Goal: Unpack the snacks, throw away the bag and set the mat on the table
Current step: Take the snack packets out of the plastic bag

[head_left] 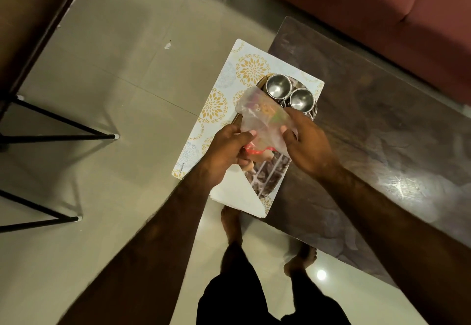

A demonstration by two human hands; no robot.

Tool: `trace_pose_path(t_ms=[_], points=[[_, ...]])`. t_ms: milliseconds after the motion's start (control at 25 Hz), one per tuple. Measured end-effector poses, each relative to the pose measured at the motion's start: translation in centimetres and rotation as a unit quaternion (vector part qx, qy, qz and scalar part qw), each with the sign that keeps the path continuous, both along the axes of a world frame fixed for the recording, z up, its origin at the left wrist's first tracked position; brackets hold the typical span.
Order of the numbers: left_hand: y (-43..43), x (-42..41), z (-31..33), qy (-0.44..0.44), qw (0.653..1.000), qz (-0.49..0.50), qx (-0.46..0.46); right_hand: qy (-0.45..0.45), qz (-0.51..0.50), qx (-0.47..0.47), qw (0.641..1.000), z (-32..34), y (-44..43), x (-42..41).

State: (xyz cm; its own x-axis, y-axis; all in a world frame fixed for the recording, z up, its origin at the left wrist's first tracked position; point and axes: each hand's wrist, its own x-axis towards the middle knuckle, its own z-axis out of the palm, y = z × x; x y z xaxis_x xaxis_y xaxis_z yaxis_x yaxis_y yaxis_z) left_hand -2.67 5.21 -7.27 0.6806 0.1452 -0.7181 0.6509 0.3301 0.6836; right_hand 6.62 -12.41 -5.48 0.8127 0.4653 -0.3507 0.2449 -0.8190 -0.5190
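Note:
A thin clear plastic bag (260, 115) with colourful snacks inside hangs above a tray. My left hand (226, 151) pinches the bag's lower left edge and also holds a red wrapper (254, 151). My right hand (308, 143) grips the bag's right side. Below lies a white mat (216, 105) with yellow flower prints; its left part overhangs the edge of the dark table (369, 126). On the mat rests a patterned tray (270, 174) carrying two steel cups (278, 85) (301, 99).
Folded white paper napkins (237, 194) lie on the mat's near end. A red sofa (382, 6) stands behind the table. A black-legged chair (30, 44) is at the left on the tiled floor. My bare feet (230, 222) stand by the table's edge.

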Motion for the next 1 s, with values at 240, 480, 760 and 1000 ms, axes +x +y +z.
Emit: trace_pose_path(t_ms=[240,480,760,1000], points=[[-0.2,0.9,2.2,0.017,0.999,0.05,-0.005,-0.082,0.051,0.046,0.994,4.1,-1.2,-1.9],[-1.1,1.7,5.5,0.006,0.999,0.035,-0.017,-0.066,0.088,-0.033,0.993,7.2,-0.5,-5.3],[-0.7,0.0,7.8,-0.056,0.997,-0.046,0.021,0.024,-0.054,0.081,0.995,8.9,-0.4,-3.1],[-0.2,-1.2,8.5,-0.075,0.971,-0.072,0.217,-0.028,-0.04,0.073,0.996,11.2,-0.3,-1.5]])
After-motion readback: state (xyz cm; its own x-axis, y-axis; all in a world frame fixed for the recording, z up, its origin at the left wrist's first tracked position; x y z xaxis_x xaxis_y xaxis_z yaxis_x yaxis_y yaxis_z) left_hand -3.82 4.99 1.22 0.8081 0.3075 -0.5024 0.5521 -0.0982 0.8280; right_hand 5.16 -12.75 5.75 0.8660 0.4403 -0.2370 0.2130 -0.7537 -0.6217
